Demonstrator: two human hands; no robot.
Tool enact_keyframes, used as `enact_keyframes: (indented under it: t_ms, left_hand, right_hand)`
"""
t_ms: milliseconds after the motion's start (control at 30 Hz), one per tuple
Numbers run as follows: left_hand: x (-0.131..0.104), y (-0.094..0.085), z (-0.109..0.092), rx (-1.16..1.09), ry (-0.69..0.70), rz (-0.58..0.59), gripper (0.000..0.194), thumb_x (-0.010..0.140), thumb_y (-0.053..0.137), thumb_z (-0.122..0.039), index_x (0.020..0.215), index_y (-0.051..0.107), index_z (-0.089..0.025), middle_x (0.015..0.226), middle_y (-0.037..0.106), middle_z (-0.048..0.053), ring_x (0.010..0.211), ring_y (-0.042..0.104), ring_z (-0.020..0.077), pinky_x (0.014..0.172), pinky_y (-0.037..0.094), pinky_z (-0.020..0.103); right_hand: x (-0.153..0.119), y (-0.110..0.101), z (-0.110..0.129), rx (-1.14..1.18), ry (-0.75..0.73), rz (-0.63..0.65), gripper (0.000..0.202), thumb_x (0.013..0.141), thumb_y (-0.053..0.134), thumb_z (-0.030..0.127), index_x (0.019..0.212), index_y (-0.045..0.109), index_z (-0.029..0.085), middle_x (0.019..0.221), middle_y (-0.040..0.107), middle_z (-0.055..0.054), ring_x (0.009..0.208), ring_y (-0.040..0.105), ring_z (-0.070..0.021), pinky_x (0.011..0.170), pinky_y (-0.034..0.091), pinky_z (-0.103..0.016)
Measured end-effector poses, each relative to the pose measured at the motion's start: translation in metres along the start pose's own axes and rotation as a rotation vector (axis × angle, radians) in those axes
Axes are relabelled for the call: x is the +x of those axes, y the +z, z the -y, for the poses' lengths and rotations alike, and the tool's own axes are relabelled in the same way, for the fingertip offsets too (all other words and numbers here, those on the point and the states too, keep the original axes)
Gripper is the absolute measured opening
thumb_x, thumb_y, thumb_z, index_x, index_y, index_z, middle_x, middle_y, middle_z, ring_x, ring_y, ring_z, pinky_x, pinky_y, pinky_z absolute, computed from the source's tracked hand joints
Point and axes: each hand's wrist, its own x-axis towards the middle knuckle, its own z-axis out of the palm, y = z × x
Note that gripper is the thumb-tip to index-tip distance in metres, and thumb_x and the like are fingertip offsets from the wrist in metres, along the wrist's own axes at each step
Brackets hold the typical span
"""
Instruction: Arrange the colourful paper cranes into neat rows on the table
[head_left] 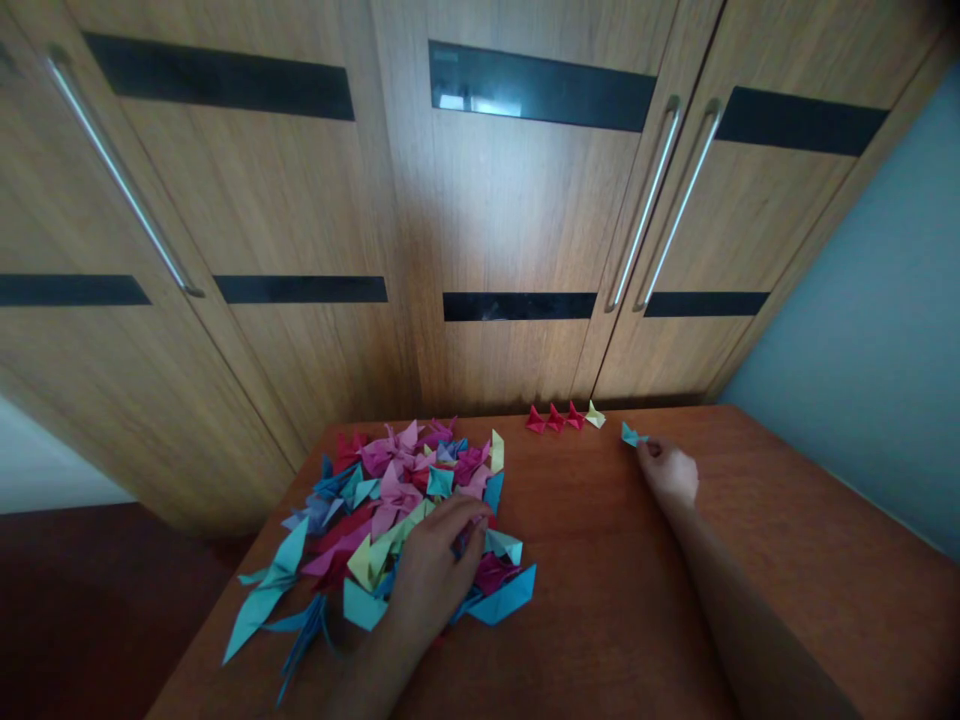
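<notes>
My right hand (670,472) pinches a small light-blue folded paper piece (631,435) near the back of the table, right of a short row. That row holds red paper pieces (555,418) and, at its right end, a pale yellow one (595,415). On the left, my left hand (444,560) rests over a heap of folded paper pieces (394,478) in pink, red, blue, green and yellow, some shaped like cranes. Its fingers are curled together at the heap's right side; whatever lies between them is hidden. A blue-green crane (274,582) lies at the heap's left edge.
The brown wooden table (592,600) reaches back to a wooden wardrobe (495,220) with long metal handles (649,200) and dark strips. A pale blue wall (877,330) stands to the right. Dark floor (90,590) shows past the table's left edge.
</notes>
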Motion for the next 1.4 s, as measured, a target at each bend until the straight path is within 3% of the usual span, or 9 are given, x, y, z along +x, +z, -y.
enact_keyframes:
  t_ms: [233,567,1400]
  left_hand:
    - [-0.002,0.001,0.000,0.010,0.027,0.012,0.018,0.088,0.048,-0.016,0.095,0.063,-0.022,0.098,0.065,0.003,0.093,0.061,0.0154,0.083,0.048,0.027]
    - [-0.005,0.003,-0.003,0.035,0.049,0.033,0.018,0.089,0.047,-0.016,0.097,0.062,-0.022,0.097,0.066,0.004,0.093,0.061,0.0158,0.083,0.049,0.027]
    - [-0.004,0.004,0.001,0.066,0.054,-0.006,0.018,0.089,0.046,-0.018,0.093,0.063,-0.021,0.091,0.067,0.004,0.086,0.064,0.0162,0.077,0.051,0.027]
  right_hand:
    - [0.023,0.010,0.022,-0.215,-0.038,0.153,0.040,0.088,0.041,0.045,0.103,0.068,0.020,0.095,0.069,-0.015,0.089,0.065,-0.0268,0.071,0.048,-0.033]
    - [0.039,0.021,0.028,-0.267,-0.078,0.173,0.042,0.089,0.039,0.045,0.107,0.066,0.018,0.098,0.067,-0.017,0.091,0.064,-0.0300,0.074,0.049,-0.038]
    - [0.041,0.020,0.028,-0.252,-0.084,0.198,0.041,0.090,0.040,0.047,0.108,0.066,0.021,0.100,0.067,-0.015,0.095,0.064,-0.0283,0.078,0.048,-0.037]
